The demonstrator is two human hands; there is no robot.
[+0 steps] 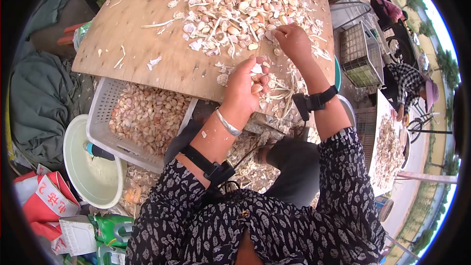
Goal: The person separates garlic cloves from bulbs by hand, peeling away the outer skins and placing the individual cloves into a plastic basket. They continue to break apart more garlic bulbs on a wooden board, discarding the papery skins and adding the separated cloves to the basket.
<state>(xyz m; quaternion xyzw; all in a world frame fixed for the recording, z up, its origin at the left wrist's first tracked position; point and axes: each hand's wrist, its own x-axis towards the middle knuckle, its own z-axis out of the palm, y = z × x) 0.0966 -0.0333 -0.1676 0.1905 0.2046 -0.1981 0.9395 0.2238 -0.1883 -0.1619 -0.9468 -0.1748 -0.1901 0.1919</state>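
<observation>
My left hand is palm up at the near edge of the wooden board, its fingers curled around a few garlic cloves. Further forward, my right hand reaches down to the garlic pile, thumb and fingertips pinched on a pale garlic clove. Loose cloves, papery skins and dry stalks make up the pile. Stalks and skins also lie between my two hands.
Below the board stands a grey crate of garlic cloves. A pale green basin is beside it. Bags lie at lower left. At right are a plastic crate and a person at another garlic-covered table.
</observation>
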